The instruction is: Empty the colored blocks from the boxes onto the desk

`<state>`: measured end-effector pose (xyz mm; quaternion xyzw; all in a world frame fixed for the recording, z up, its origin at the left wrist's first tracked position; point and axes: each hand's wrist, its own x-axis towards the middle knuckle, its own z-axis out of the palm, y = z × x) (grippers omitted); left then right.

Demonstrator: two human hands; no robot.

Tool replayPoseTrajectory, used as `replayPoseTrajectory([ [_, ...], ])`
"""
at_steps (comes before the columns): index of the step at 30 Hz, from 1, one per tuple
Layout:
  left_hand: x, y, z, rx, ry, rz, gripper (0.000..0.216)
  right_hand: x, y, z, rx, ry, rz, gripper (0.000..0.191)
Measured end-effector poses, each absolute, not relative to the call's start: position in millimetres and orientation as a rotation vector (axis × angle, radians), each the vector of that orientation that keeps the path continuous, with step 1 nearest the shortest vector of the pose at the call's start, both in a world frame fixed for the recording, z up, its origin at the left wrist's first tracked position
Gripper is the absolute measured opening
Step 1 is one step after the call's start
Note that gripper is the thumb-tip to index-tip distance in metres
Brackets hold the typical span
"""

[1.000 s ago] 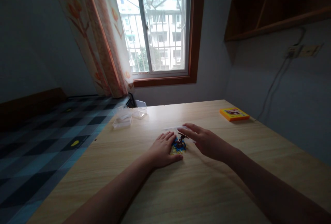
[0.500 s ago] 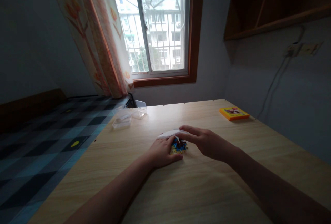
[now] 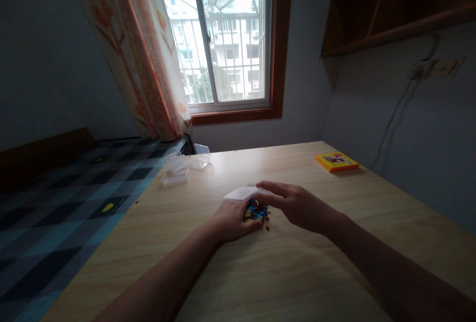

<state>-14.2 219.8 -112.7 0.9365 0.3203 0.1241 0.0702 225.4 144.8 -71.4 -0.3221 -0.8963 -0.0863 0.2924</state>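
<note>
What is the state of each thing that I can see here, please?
Left hand: palm down, thumb spread, beside the pieces.
Right hand: gripping the clear container.
Clear container: held tilted; contents unclear.
Small pieces: loose, in a pile on the table.
Clear boxes: standing far left, one with a raised flap.
Orange box: lying flat.
Curtain: gathered aside.

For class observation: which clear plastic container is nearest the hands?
The container in the right hand, by the small pieces; the others sit far left on the table.
</note>
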Motion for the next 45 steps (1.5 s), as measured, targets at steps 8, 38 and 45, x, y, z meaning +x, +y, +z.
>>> replayPoseTrajectory([
  [8, -14.4, 219.9, -112.9, 2.812, 1.023, 0.316, 0.087, 232.9, 150.5, -75.4, -0.893, -2.290, -0.343, 0.066],
  [38, 17.7, 210.5, -112.6, 2.767, 0.712, 0.680, 0.012, 228.6, 180.3, -103.6, -1.016, -1.718, -0.113, 0.075],
  [45, 10.2, 209.7, -110.4, 2.734, 0.799, 0.955, 0.016, 230.3, 177.7, -102.5, -1.012, -1.706, -0.105, 0.068],
])
